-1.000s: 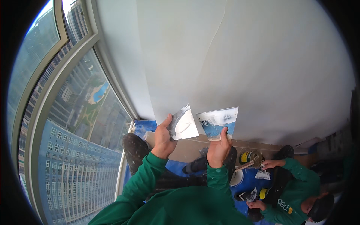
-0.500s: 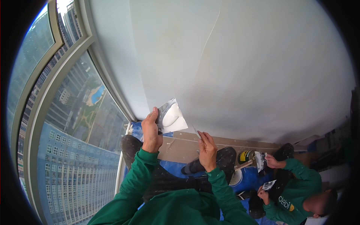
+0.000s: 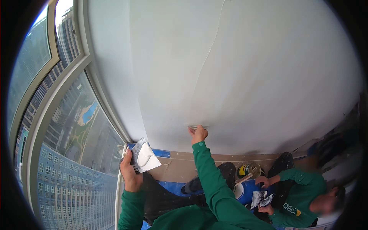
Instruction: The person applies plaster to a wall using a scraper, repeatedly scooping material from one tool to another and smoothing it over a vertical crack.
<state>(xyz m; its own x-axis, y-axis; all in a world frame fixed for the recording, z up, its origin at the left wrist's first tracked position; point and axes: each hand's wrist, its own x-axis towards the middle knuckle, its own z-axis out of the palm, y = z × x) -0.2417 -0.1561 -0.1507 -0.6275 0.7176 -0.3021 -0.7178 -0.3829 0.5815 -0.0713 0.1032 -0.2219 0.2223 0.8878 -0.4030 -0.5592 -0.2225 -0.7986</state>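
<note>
My left hand (image 3: 131, 174) grips a wide metal putty knife (image 3: 137, 148) at the lower left, close to the window side. A smooth mound of white putty (image 3: 145, 154) lies on its blade. Out in front, my right hand (image 3: 198, 134) is closed around a flat scraper (image 3: 191, 125), seen nearly edge-on against the pale wall (image 3: 249, 84). Its handle is hidden by my fingers. A thin raised line (image 3: 207, 55) runs up the wall above the scraper.
Tall window frames (image 3: 92, 69) stand at the left. At the lower right a co-worker in a green sleeve (image 3: 306, 177) sits with two flat blades (image 3: 259, 198). A black-and-yellow can (image 3: 245, 170) and a blue bucket (image 3: 251, 188) stand between us.
My right hand has reached forward and up, bringing the scraper to the wall. My left hand has drawn down and left with the putty-loaded knife. The co-worker's blades have come together.
</note>
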